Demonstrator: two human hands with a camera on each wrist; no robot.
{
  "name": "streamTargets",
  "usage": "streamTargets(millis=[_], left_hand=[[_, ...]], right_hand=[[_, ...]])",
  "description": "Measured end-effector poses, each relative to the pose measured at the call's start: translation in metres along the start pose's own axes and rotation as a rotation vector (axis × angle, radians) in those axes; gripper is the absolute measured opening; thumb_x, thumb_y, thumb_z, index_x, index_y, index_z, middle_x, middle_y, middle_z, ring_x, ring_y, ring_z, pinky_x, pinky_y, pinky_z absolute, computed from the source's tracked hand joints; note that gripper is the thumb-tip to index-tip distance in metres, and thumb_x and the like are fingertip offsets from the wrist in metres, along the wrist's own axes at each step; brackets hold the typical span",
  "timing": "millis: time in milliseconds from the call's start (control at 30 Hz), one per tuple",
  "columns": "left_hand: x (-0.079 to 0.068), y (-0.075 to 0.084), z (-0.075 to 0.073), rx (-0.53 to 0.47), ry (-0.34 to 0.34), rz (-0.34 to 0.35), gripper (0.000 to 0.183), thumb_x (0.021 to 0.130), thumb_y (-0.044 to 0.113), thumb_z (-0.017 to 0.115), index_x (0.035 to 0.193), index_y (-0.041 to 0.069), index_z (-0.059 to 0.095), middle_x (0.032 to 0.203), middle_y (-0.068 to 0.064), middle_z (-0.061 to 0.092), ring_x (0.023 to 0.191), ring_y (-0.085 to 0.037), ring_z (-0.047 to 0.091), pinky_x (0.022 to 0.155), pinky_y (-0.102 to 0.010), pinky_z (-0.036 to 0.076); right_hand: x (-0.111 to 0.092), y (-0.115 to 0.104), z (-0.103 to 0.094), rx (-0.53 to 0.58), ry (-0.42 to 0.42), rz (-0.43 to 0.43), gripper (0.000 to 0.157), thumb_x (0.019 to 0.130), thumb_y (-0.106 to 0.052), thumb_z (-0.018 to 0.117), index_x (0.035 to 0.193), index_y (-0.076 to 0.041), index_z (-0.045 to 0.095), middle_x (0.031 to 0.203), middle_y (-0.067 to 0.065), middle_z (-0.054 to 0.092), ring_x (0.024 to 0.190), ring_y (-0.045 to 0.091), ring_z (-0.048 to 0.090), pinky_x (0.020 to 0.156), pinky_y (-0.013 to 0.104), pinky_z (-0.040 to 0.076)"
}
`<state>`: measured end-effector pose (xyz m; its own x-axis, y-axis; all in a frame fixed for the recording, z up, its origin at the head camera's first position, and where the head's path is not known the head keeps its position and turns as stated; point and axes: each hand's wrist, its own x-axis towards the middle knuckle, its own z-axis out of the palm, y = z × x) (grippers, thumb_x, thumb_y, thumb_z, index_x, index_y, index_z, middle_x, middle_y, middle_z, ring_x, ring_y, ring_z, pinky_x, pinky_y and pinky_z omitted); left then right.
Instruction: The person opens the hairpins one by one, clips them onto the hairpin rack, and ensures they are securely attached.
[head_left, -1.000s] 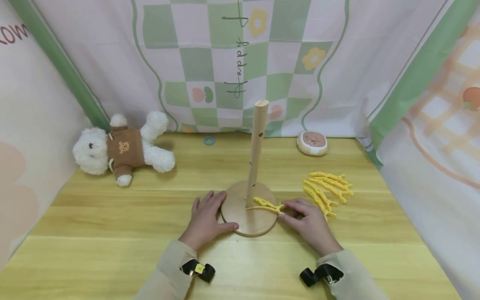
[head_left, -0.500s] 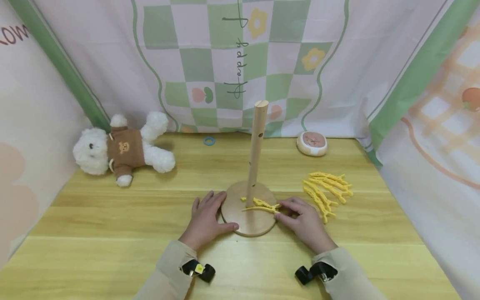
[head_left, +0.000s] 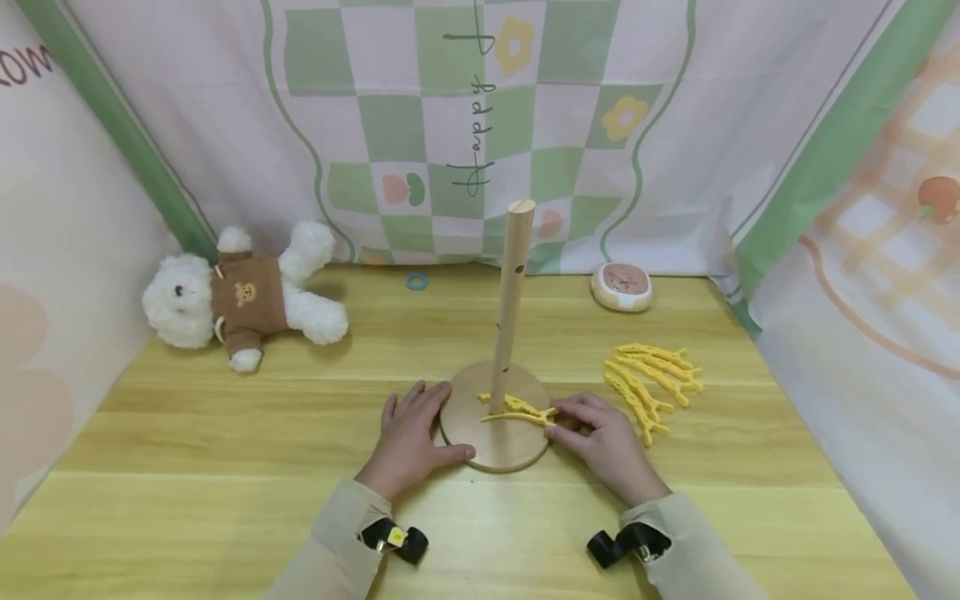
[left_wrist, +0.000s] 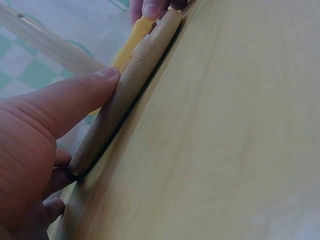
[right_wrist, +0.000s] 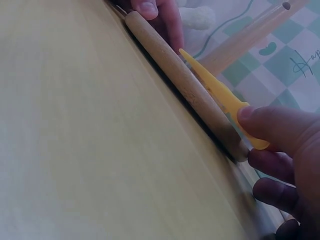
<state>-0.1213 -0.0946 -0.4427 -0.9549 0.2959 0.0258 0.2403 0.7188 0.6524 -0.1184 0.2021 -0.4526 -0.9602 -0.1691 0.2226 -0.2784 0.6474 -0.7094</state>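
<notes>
A wooden stand, with an upright dowel post (head_left: 512, 308) on a round base (head_left: 495, 450), stands mid-table. My left hand (head_left: 412, 442) holds the base at its left rim, thumb on top and fingers spread along the edge. Between thumb and fingers my right hand (head_left: 607, 442) pinches the handle end of a yellow alligator hair clip (head_left: 542, 417), its jaws spread low on both sides of the post. In the right wrist view the clip (right_wrist: 217, 92) lies close over the base, tip pointing away from the hand. Several more yellow clips (head_left: 648, 383) lie to the right.
A white plush dog (head_left: 251, 296) in a brown shirt lies at the back left. Further back are a blue ring (head_left: 417, 281) and a small white-and-pink device (head_left: 622, 287). Patterned curtains (head_left: 465, 125) enclose the back and sides.
My right hand has moved slightly left, bringing the spread clip further around the foot of the post. The left hand stays at the base.
</notes>
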Motion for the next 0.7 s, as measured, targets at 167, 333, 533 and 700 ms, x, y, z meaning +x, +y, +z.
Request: streamTargets(millis=[167,333,533,700], left_hand=[[0.000,-0.001,0.000,0.006,0.001,-0.003,0.099,0.075,0.051,0.085,0.153,0.008,0.041,0.157,-0.008,0.041,0.150,-0.036,0.022,0.119,-0.061,-0.001],[0.001,-0.003,0.000,0.008,0.000,-0.004,0.099,0.075,0.052,0.085,0.153,0.008,0.041,0.157,-0.008,0.041,0.150,-0.036,0.022,0.119,-0.062,0.000],[0.001,-0.002,0.000,0.014,-0.002,0.003,0.100,0.074,0.052,0.085,0.153,0.008,0.041,0.157,-0.009,0.042,0.150,-0.037,0.022,0.118,-0.063,0.000],[0.000,0.000,0.000,0.014,-0.001,0.009,0.100,0.074,0.051,0.085,0.153,0.007,0.041,0.157,-0.009,0.042,0.150,-0.038,0.022,0.118,-0.063,0.000]], right_hand=[[0.002,-0.001,0.002,-0.006,-0.005,-0.011,0.038,0.083,-0.026,0.083,0.116,-0.010,0.075,0.100,-0.007,0.066,0.083,0.010,0.059,0.072,0.026,0.053],[0.002,-0.002,0.003,0.004,-0.002,-0.012,0.038,0.082,-0.025,0.084,0.116,-0.009,0.075,0.100,-0.007,0.065,0.084,0.010,0.059,0.072,0.026,0.053],[0.004,-0.004,0.007,0.027,-0.023,-0.006,0.039,0.083,-0.028,0.084,0.116,-0.010,0.075,0.102,-0.006,0.062,0.086,0.011,0.057,0.073,0.027,0.052],[0.007,-0.011,0.011,0.049,-0.030,-0.017,0.037,0.084,-0.027,0.083,0.116,-0.010,0.076,0.104,-0.005,0.061,0.088,0.012,0.057,0.074,0.027,0.051]])
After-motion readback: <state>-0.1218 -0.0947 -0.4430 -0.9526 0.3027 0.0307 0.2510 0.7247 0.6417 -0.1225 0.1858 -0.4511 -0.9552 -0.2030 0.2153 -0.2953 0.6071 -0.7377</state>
